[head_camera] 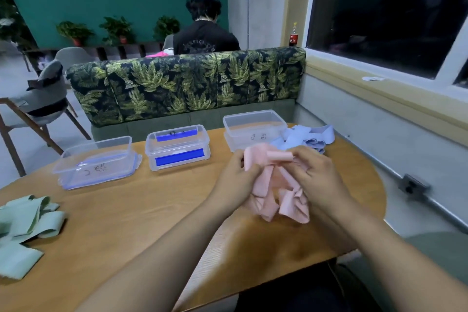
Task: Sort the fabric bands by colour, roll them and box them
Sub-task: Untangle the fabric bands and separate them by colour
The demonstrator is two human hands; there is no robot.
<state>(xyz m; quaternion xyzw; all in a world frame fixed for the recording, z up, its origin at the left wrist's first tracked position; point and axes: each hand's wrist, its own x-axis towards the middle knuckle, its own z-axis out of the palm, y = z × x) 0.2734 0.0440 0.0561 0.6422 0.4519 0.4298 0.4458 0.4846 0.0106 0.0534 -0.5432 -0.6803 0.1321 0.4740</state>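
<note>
Wooden surface (126, 223) fills the near half of the view, with a rounded edge at right. Leaf-print bench back (187, 83) runs along its far side. Dark window (379, 20) at far right. A person in a dark top (205, 38) sits beyond the bench, back turned.

Both forearms enter from the near edge and angle in toward centre-right. The hands meet above the surface.

Three clear boxes sit in a row on the far part of the surface: left box (96, 162) marked C, middle box (177, 147) with blue clips, right box (253, 129) marked B.

Green bands (22, 223): loose heap at the near left edge, well apart from the hands.

Pink bands (276, 190): one bunch held between both hands, centre-right, near side of the right box. Lower folds hang down; cannot tell if they touch the surface.

Blue bands (304, 138): loose heap far right, just beside the right box.

Left hand (235, 180): back toward camera, fingers curled, grip pinching the bunch's left side.

Right hand (319, 177): fingers curled over the bunch, grip pinching a short rolled end (279, 156) at its top.
</note>
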